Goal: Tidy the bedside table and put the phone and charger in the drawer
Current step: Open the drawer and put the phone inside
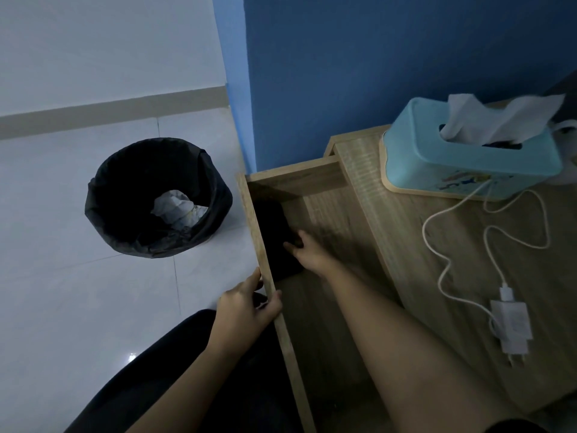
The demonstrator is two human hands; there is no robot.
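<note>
Right hand (307,251) is inside the open drawer (327,276), fingertips on the near end of the black phone (274,239); fingers curl over its edge, but whether they pinch it or only rest on it cannot be told in the dim light. The phone lies flat on the drawer floor, tight against the drawer's front panel (265,260) and toward the far corner.

Left hand (246,304) is clamped on that front panel: thumb on the inner side, fingers on the outer side, gripping the top edge.

Drawer is pulled well out from the bedside table (437,260); apart from the phone and the hand, its visible floor is bare wood.

On the tabletop, beyond the drawer: white charger (512,326) lies on its side near the table's near edge, its white cable (452,239) looping loosely back toward a light-blue tissue box (468,157). The tissue box stands at the table's rear by the blue wall (374,73), one tissue sticking up.

On the floor, outward of the drawer front: a bin (157,198) with a black liner, crumpled paper inside.
</note>
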